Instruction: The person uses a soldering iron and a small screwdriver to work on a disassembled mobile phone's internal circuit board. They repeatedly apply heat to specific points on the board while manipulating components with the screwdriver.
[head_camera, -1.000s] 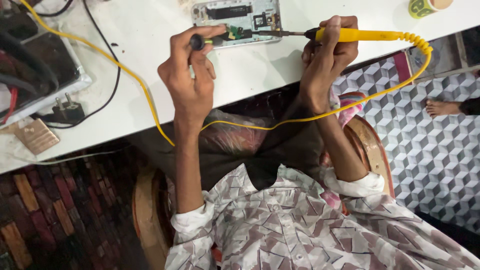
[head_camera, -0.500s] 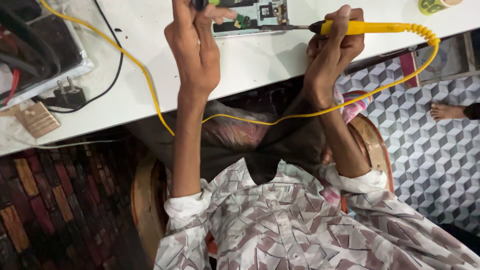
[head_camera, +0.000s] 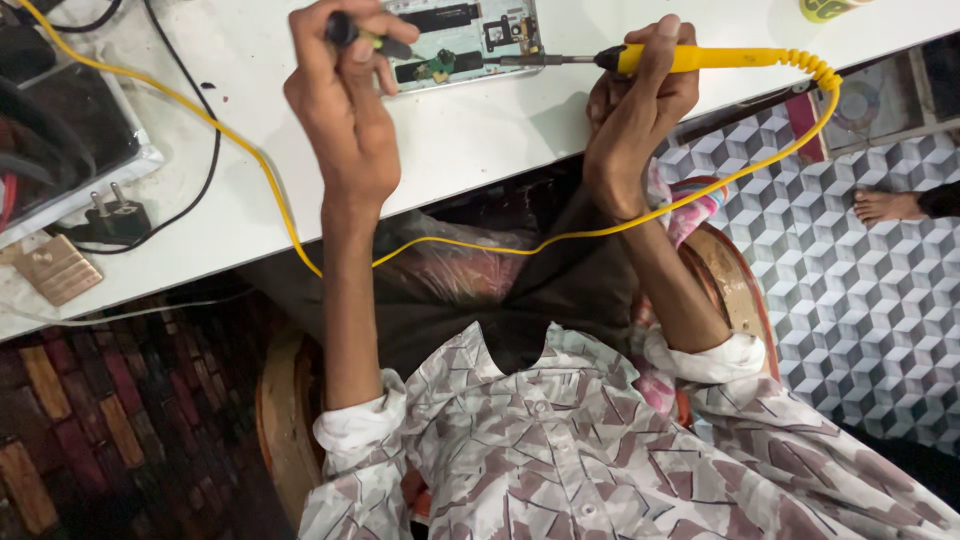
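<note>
An opened phone (head_camera: 462, 38) with its circuit board exposed lies on the white table (head_camera: 480, 130) at the top. My right hand (head_camera: 640, 110) grips a yellow soldering iron (head_camera: 700, 58), and its metal tip reaches left onto the phone's board. My left hand (head_camera: 345, 95) pinches a small dark-handled tool (head_camera: 365, 35) whose point rests at the phone's left side. The iron's yellow cord (head_camera: 560, 240) loops down over my lap and back up across the table to the left.
A black plug and cable (head_camera: 115, 215) lie on the table at left beside a dark tray (head_camera: 60, 130). A gold ribbed block (head_camera: 55, 268) sits near the table's edge. Another person's bare foot (head_camera: 890, 205) rests on the patterned floor at right.
The view has shifted slightly, so the phone and both hands sit a little lower than half a second ago. Both hands keep their tools on the phone.
</note>
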